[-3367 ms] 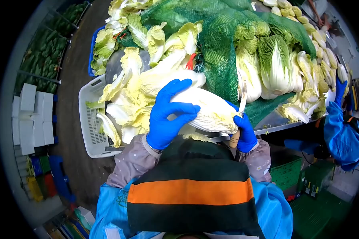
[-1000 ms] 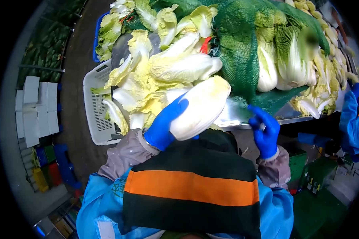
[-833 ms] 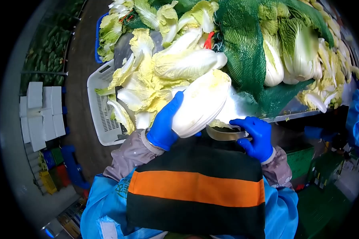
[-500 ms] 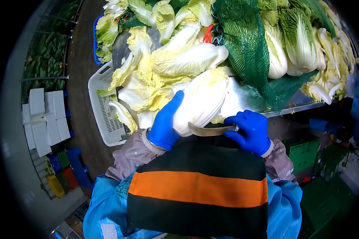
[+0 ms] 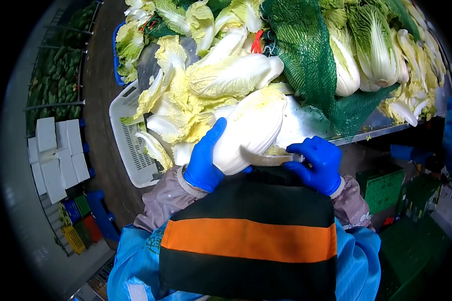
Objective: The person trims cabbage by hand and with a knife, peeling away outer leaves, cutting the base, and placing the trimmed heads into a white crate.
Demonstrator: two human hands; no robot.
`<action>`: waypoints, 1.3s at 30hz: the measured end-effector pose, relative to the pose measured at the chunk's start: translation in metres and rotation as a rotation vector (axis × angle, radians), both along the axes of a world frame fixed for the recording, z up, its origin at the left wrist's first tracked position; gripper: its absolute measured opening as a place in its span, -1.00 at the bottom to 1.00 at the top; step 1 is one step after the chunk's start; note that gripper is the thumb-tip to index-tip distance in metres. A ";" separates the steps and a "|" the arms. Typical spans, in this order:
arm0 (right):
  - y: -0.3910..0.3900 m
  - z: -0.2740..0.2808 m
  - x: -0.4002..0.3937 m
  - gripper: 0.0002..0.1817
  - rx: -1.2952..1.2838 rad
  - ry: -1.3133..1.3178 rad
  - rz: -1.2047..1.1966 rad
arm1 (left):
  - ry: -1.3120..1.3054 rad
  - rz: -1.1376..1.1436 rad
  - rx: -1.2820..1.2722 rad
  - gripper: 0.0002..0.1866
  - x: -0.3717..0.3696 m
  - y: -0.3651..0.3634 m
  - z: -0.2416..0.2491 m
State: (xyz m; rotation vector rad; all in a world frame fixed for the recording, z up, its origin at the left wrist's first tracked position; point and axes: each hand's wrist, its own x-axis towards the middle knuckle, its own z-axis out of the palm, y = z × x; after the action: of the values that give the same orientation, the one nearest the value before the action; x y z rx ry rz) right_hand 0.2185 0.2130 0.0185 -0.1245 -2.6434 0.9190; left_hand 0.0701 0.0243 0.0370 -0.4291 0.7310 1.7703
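My left hand (image 5: 205,163), in a blue glove, grips a pale, trimmed napa cabbage (image 5: 251,128) from its left side and underneath. The cabbage is tilted, its stem end low and toward me. In my right hand (image 5: 316,163), also gloved in blue, is a knife (image 5: 266,159) with a curved blade, fingers closed round its handle. The blade tip overlaps the cabbage near its stem end. Behind it lie another peeled napa cabbage (image 5: 231,75) and loose yellow leaves (image 5: 181,105) on the metal table (image 5: 304,123).
At the left stands a white basket (image 5: 120,108) with leaves in it. Green mesh netting (image 5: 306,55) hangs over the table edge, with whole napa cabbages (image 5: 374,50) beside it. White boxes (image 5: 52,155) are stacked on the far left. Green crates (image 5: 381,190) stand below right.
The knife's blade has turned, its tip rising against the lower part of the cabbage. The cabbage has shifted slightly left and down in my left hand, whose fingertips now show beneath it.
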 end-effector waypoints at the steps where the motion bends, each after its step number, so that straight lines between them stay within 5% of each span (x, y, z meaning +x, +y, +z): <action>1: -0.002 0.002 0.000 -0.70 -0.004 -0.010 0.048 | -0.004 0.060 -0.050 -0.43 0.003 0.005 0.003; 4: -0.001 -0.004 0.000 -0.69 -0.026 -0.033 0.052 | -0.002 0.087 -0.194 -0.39 0.006 0.013 0.012; 10: 0.005 -0.008 0.003 -0.71 0.015 0.003 -0.049 | -0.014 -0.103 0.065 -0.41 -0.002 -0.013 -0.006; 17: 0.017 -0.020 0.001 -0.79 -0.015 0.067 -0.308 | 0.016 -0.130 -0.035 -0.39 -0.001 -0.012 0.000; 24: 0.011 -0.001 0.009 -0.71 -0.066 -0.042 0.078 | -0.141 0.012 -0.023 -0.41 0.002 -0.004 -0.001; 35: 0.019 -0.025 0.007 -0.83 -0.072 0.013 -0.290 | -0.038 -0.120 -0.001 -0.39 -0.001 -0.012 -0.002; 39: 0.019 -0.012 0.014 -0.79 -0.173 -0.005 -0.206 | -0.052 -0.083 -0.042 -0.40 0.000 -0.012 -0.001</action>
State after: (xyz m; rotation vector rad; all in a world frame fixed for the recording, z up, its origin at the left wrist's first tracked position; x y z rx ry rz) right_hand 0.2330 0.2317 0.0061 -0.4327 -2.4939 1.0734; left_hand 0.0704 0.0124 0.0359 -0.4655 0.7398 1.6627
